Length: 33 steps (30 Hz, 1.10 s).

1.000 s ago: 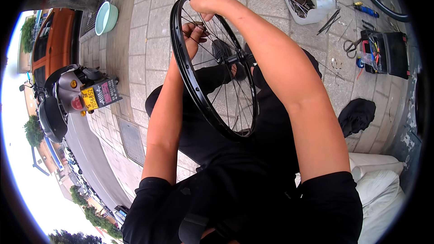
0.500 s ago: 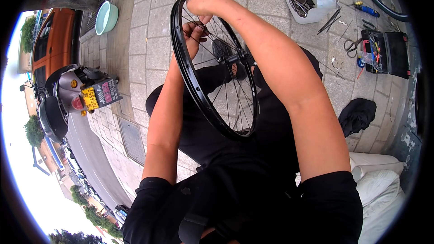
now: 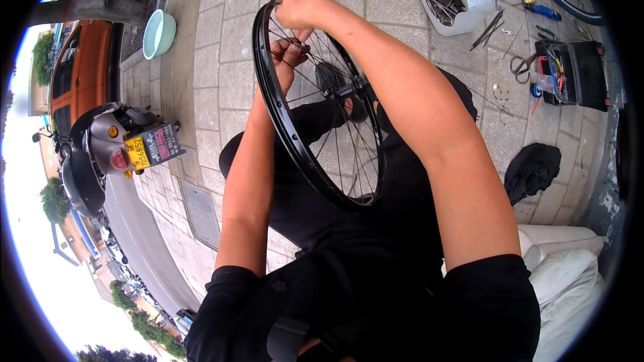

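Note:
A black bicycle wheel (image 3: 295,137) without a tyre stands tilted between my knees, its hub (image 3: 345,89) facing right. At the far end of the rim, my right hand (image 3: 300,8) is wrapped over the edge, some fingers reaching in among the spokes. Just below it, my left hand (image 3: 288,55) comes through from the left side of the wheel. Its thumb and fingertips are pinched together on a thin dark spoke. Where exactly the right fingertips touch is partly hidden by the hand itself.
Paving surrounds me. Far right stand a cut white jug (image 3: 459,0) of tools, scissors (image 3: 522,67), an open toolbox (image 3: 570,75) and another wheel (image 3: 570,0). A black cloth (image 3: 532,173) lies to the right. Leftward are a mint basin (image 3: 159,33) and a parked scooter (image 3: 111,141).
Both hands keep nearly the same place at the far rim, with only slight finger movement. The view has shifted a little; the wheel stays almost still.

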### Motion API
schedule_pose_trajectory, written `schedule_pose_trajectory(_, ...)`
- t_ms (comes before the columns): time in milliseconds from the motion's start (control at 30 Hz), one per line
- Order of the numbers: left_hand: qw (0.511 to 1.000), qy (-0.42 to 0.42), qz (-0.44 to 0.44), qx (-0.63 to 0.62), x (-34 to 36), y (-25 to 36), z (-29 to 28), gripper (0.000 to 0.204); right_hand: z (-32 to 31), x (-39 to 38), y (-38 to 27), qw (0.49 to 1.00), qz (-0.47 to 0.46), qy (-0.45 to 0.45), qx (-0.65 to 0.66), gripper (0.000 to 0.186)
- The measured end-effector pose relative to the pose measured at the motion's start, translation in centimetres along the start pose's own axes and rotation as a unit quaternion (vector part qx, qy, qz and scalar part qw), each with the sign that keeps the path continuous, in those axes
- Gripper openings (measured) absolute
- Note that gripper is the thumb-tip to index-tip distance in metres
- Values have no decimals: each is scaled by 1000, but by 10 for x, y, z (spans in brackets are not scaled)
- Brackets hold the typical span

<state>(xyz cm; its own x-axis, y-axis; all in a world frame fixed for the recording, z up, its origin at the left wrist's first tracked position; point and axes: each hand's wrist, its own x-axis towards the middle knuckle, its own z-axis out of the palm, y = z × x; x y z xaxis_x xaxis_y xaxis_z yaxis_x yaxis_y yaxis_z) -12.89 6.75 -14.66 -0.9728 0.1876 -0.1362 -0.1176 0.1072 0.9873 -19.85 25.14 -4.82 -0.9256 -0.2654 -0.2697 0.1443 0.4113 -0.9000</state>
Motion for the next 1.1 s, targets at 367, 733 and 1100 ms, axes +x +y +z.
schedule_pose_trajectory(367,1000,-1,-19,-21,2,1,0,21,7,13,10,999,25,-2,41,38)
schedule_pose_trajectory(733,1000,0,-13,14,2,3,3,19,9,13,7,998,51,17,23,39)
schedule_pose_trajectory(1100,994,22,78,76,4,5,17,17,8,25,23,997,75,35,13,26)
